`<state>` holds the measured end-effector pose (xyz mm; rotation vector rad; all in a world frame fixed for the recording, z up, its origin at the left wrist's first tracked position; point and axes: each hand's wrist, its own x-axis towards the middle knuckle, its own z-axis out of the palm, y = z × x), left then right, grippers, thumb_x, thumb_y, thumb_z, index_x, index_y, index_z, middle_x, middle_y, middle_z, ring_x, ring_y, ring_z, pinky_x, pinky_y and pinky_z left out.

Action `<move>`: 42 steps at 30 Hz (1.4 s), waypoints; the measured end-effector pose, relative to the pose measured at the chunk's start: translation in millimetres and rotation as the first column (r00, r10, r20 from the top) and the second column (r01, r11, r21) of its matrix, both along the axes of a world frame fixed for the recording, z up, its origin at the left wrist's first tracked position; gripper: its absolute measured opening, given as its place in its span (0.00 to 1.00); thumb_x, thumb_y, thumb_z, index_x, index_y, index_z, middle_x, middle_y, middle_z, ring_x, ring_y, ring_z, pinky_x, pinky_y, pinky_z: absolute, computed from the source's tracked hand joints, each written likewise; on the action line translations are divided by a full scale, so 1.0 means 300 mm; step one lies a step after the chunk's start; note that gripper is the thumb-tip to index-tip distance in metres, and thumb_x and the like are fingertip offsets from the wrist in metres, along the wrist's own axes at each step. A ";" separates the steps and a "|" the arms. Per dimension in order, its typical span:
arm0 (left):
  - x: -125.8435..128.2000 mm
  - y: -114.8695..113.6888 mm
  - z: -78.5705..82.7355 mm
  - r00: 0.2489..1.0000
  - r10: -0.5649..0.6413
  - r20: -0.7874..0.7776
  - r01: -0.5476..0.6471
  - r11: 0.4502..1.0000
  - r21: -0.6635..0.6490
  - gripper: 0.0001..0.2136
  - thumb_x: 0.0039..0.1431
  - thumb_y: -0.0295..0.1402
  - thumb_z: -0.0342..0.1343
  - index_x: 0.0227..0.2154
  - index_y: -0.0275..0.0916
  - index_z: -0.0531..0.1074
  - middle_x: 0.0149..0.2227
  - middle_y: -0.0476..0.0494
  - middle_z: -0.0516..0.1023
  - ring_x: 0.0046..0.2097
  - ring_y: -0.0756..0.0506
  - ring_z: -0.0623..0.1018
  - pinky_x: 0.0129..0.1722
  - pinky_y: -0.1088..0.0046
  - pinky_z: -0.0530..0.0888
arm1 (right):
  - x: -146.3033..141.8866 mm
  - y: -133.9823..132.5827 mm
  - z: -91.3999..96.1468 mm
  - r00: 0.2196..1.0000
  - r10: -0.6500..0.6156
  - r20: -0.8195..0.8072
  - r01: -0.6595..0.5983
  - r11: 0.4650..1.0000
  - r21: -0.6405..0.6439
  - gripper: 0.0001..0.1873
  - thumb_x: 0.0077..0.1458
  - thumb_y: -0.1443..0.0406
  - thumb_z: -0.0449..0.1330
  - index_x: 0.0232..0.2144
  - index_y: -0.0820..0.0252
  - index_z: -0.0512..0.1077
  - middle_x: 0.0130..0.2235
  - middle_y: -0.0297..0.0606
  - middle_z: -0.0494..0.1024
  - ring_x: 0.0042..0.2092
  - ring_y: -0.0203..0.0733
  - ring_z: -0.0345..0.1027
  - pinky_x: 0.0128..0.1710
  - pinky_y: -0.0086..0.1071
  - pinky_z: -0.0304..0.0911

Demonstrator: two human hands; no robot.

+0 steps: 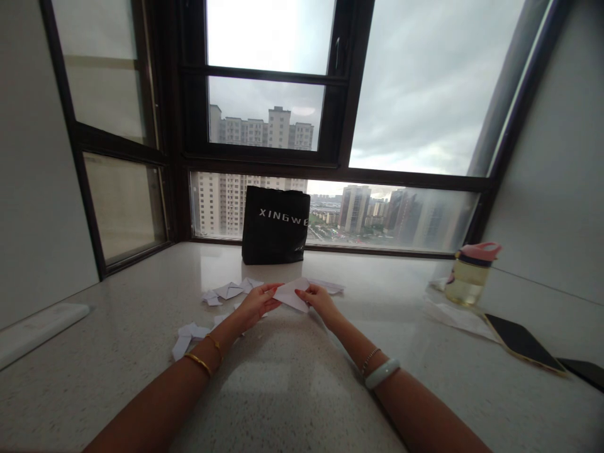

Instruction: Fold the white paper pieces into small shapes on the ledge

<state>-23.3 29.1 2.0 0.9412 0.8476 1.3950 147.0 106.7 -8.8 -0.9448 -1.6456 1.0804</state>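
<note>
Between my two hands, just above the speckled white counter, is a folded piece of white paper. My left hand pinches its left edge with thumb and fingers. At the paper's right side, my right hand grips it, the thumb lying on top. Several folded white paper pieces lie on the counter beyond and left of my left hand. More folded paper sits beside my left forearm. Behind my right hand lie flat white sheets, partly hidden by it.
A black bag with white lettering stands against the window. On the right are a bottle with a pink lid, white tissue, a dark phone-like slab and another dark object. A long white object lies at the left.
</note>
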 end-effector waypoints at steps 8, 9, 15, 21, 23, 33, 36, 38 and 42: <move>-0.004 0.003 -0.003 0.999 0.036 -0.007 -0.036 0.999 0.004 0.07 0.53 0.25 0.55 0.36 0.35 0.74 0.37 0.41 0.77 0.35 0.51 0.76 0.38 0.79 0.72 | -0.009 -0.009 0.005 0.998 -0.016 -0.066 0.011 0.996 -0.087 0.22 0.32 0.57 0.66 0.29 0.58 0.60 0.19 0.25 0.64 0.22 0.33 0.60 0.21 0.27 0.54; -0.004 0.002 -0.002 0.999 0.036 -0.007 -0.036 0.999 0.006 0.07 0.53 0.26 0.56 0.36 0.35 0.74 0.37 0.41 0.77 0.35 0.51 0.76 0.39 0.78 0.72 | -0.007 -0.013 0.007 0.998 -0.008 -0.065 0.002 0.995 -0.097 0.23 0.32 0.57 0.66 0.31 0.58 0.61 0.19 0.25 0.64 0.22 0.33 0.60 0.21 0.27 0.55; -0.004 0.001 -0.004 1.000 0.027 -0.005 -0.027 1.000 0.012 0.07 0.53 0.26 0.55 0.36 0.34 0.74 0.38 0.39 0.77 0.37 0.49 0.76 0.41 0.77 0.71 | 0.006 -0.032 0.018 0.996 0.079 -0.040 -0.084 0.987 -0.140 0.19 0.34 0.54 0.65 0.23 0.60 0.66 0.19 0.27 0.65 0.24 0.33 0.61 0.22 0.27 0.55; -0.009 0.005 -0.003 1.000 0.000 -0.010 0.000 1.000 0.007 0.08 0.54 0.25 0.54 0.36 0.34 0.73 0.37 0.41 0.77 0.35 0.51 0.76 0.38 0.79 0.72 | 0.013 -0.028 0.017 0.990 0.139 -0.017 -0.140 0.976 -0.169 0.19 0.34 0.52 0.64 0.20 0.62 0.67 0.22 0.32 0.70 0.25 0.33 0.62 0.24 0.27 0.56; -0.012 0.000 0.004 1.000 -0.018 -0.018 0.018 1.000 0.008 0.08 0.54 0.24 0.54 0.37 0.34 0.73 0.36 0.40 0.77 0.34 0.51 0.76 0.38 0.79 0.72 | 0.016 -0.028 0.018 0.988 0.157 0.005 -0.154 0.973 -0.174 0.19 0.34 0.52 0.64 0.20 0.62 0.68 0.23 0.33 0.71 0.25 0.34 0.62 0.24 0.27 0.56; -0.009 -0.009 0.023 0.991 0.021 -0.129 -0.014 0.998 0.057 0.09 0.50 0.26 0.57 0.36 0.35 0.73 0.42 0.38 0.75 0.43 0.46 0.74 0.47 0.70 0.67 | 0.117 0.034 0.079 0.948 0.103 0.302 -0.056 0.986 -0.160 0.16 0.31 0.56 0.65 0.14 0.62 0.69 0.16 0.31 0.68 0.21 0.32 0.58 0.20 0.26 0.50; -0.041 0.013 0.028 0.969 0.158 -0.188 -0.140 0.985 0.105 0.10 0.46 0.27 0.58 0.34 0.36 0.73 0.44 0.39 0.74 0.47 0.44 0.72 0.48 0.69 0.65 | 0.215 0.077 0.107 0.900 0.010 0.436 0.058 0.988 -0.142 0.16 0.27 0.59 0.67 0.08 0.61 0.64 0.11 0.29 0.61 0.18 0.30 0.52 0.18 0.27 0.45; -0.076 0.027 0.033 0.937 0.265 -0.229 -0.237 0.961 0.145 0.10 0.45 0.27 0.57 0.34 0.36 0.73 0.44 0.40 0.74 0.48 0.43 0.71 0.48 0.69 0.65 | 0.274 0.093 0.115 0.851 -0.020 0.525 0.109 0.984 -0.141 0.17 0.24 0.62 0.67 0.05 0.60 0.62 0.09 0.29 0.60 0.16 0.30 0.50 0.18 0.28 0.44; -0.149 0.041 0.042 0.827 0.459 -0.326 -0.407 0.887 0.218 0.12 0.44 0.26 0.52 0.34 0.36 0.73 0.40 0.42 0.75 0.47 0.43 0.71 0.45 0.69 0.67 | 0.333 0.098 0.111 0.766 -0.042 0.641 0.171 0.975 -0.139 0.16 0.25 0.66 0.66 0.02 0.60 0.62 0.07 0.31 0.60 0.14 0.30 0.49 0.17 0.29 0.45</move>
